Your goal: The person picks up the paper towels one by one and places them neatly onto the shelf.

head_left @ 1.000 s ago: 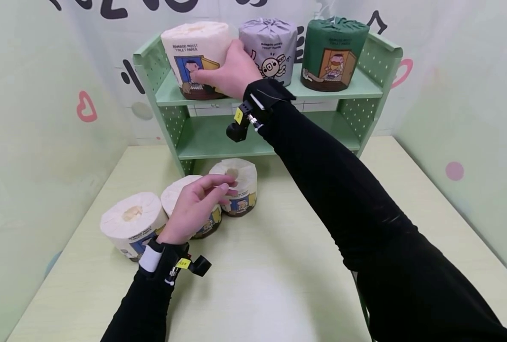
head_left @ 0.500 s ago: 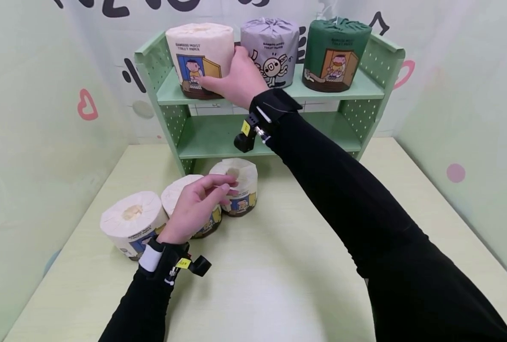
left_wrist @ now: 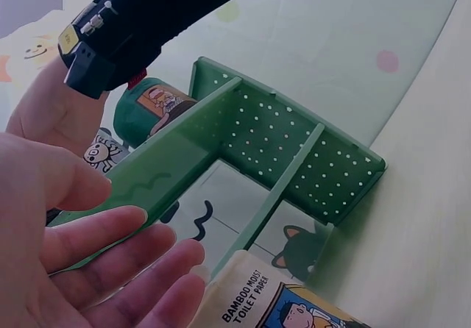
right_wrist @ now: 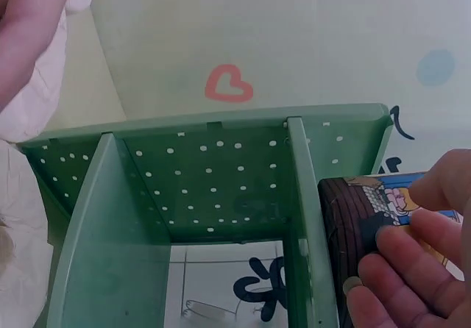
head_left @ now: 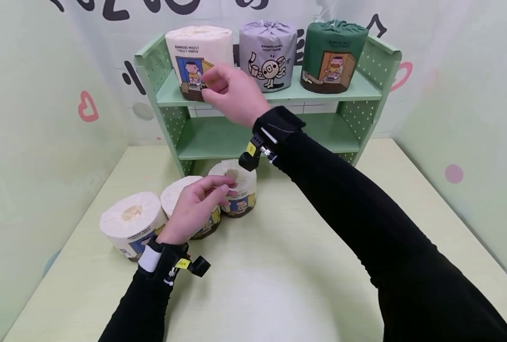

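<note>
A white wrapped toilet roll [head_left: 195, 52] stands upright at the left of the green rack's top shelf. My right hand [head_left: 238, 95] is before its lower front, fingers loosely bent and gripping nothing; whether the fingertips touch the wrapper I cannot tell. Beside it on the same shelf are a lavender toilet roll [head_left: 268, 52] and a green toilet roll [head_left: 334, 52]. Lower down, my left hand [head_left: 191, 209] hovers over the table with relaxed fingers, partly hiding the middle white roll [head_left: 177, 189]. Two more white rolls flank that one, a left roll [head_left: 129, 218] and a right roll [head_left: 242, 185].
The green rack [head_left: 219, 137] has perforated side panels and a lower shelf. It stands at the back of the pale table [head_left: 262, 285]. Decorated walls [head_left: 458, 85] enclose the table's back and sides.
My right hand has come off the white roll's right side, moving down and toward me, its fingers now bent in front. The roll stays on the shelf. The left hand has not moved.
</note>
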Demonstrator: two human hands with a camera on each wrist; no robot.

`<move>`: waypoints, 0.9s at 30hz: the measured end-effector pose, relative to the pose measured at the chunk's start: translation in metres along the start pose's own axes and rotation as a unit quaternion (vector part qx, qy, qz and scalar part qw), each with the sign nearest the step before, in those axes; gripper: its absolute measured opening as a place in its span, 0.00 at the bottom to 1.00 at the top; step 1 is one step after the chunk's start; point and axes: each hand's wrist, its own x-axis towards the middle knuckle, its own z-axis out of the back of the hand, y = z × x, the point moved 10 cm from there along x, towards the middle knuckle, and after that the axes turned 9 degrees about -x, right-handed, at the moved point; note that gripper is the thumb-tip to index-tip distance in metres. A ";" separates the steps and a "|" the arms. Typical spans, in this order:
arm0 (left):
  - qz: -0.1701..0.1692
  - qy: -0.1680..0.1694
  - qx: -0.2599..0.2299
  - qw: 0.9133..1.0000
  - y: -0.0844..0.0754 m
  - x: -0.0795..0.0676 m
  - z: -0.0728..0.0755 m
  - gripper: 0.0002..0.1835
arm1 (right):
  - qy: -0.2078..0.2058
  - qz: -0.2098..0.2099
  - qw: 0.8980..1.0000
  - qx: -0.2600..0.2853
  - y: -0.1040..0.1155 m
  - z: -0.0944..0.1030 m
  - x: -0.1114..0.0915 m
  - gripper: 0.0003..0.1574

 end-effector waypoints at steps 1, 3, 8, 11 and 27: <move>-0.001 0.000 -0.002 1.000 0.000 0.000 0.000 0.15 | 0.004 -0.001 1.000 -0.003 0.000 -0.002 0.002 0.16; -0.005 0.001 -0.002 1.000 -0.001 -0.002 0.000 0.15 | 0.008 -0.011 1.000 -0.009 -0.002 -0.003 0.006 0.18; 0.006 -0.005 0.002 1.000 -0.017 -0.005 -0.005 0.13 | 0.009 -0.035 0.999 -0.025 -0.010 -0.003 0.013 0.21; 0.009 -0.007 -0.001 1.000 -0.012 -0.004 -0.003 0.13 | 0.011 -0.041 0.999 -0.031 -0.012 -0.003 0.015 0.22; 0.005 -0.001 0.000 1.000 -0.001 -0.002 0.001 0.16 | -0.001 -0.032 0.999 -0.001 -0.020 0.008 0.003 0.20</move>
